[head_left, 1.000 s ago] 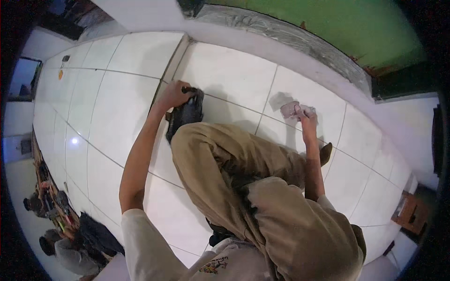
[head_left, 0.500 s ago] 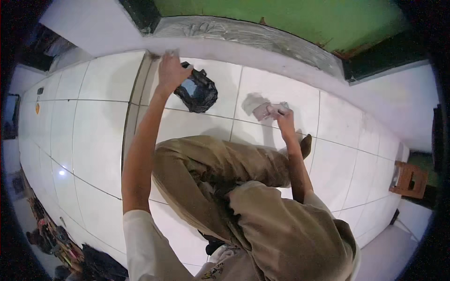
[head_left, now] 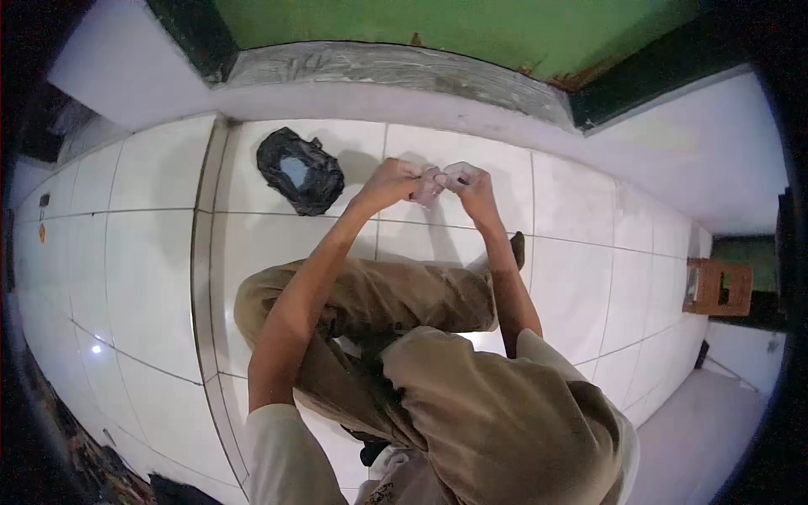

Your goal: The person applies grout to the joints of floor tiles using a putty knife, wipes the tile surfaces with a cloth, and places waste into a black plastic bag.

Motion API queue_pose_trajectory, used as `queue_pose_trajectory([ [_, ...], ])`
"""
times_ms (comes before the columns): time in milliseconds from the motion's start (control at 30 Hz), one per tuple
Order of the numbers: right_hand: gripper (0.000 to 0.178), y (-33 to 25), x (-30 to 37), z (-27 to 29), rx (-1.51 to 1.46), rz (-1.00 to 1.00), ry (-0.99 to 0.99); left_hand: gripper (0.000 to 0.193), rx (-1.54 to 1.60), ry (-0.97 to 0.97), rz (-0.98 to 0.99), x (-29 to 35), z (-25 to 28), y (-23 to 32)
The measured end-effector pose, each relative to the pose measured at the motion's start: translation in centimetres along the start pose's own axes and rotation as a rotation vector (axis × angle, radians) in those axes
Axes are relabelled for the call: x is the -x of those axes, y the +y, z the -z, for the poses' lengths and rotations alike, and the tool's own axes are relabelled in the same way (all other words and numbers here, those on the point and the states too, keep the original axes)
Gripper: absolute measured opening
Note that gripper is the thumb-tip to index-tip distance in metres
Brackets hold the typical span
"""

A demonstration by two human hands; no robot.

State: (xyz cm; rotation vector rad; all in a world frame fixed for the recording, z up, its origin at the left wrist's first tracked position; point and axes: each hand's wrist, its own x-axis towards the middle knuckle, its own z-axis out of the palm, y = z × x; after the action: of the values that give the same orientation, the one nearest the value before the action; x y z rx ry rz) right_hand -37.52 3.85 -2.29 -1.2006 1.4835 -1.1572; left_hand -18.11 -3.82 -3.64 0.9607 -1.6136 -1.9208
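At the far left, a small orange thing [head_left: 42, 233] lies on the white tiled floor [head_left: 581, 202], with a small dark object [head_left: 45, 200] just beyond it. Farther right, past the long raised edge [head_left: 204, 290] that crosses the tiles, a crumpled black bag [head_left: 324, 185] rests on the floor, a pale bluish patch showing in its middle; I am not touching it. Next comes my left grip [head_left: 394, 181], just right of the bag, its fingers pinched on a small pinkish packet [head_left: 427, 188]. The packet is between my hands, above the tiles and beyond my bent leg in brown trousers [head_left: 396, 290]. My right grip [head_left: 471, 187] meets it from the other side, thumb and fingertips closed on its near edge; the fingers blur a little there. Below my right wrist a dark foot [head_left: 518, 250] pokes out. At the far right stands a brown stool [head_left: 741, 290] by the wall.
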Motion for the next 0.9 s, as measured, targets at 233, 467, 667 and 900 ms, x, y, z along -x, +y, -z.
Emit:
queue_pose_trajectory([
  [233,0.009,1.6,0.9,0.2,-0.016,-0.103,0.179,0.021,-0.159,0.250,0.021,0.3,-1.2,-1.1],
  [467,0.028,8.7,1.0,8.2,0.718,0.007,0.394,0.023,-0.373,0.465,-0.066,0.1,1.6,-1.7],
  [667,0.033,9.7,1.8,5.4,0.710,-0.067,0.320,0.028,-0.489,0.560,-0.110,0.0,1.8,-2.2],
  [900,0.029,9.2,0.7,5.5,0.645,-0.169,0.235,0.031,-0.540,0.556,-0.088,0.0,1.4,-2.4],
])
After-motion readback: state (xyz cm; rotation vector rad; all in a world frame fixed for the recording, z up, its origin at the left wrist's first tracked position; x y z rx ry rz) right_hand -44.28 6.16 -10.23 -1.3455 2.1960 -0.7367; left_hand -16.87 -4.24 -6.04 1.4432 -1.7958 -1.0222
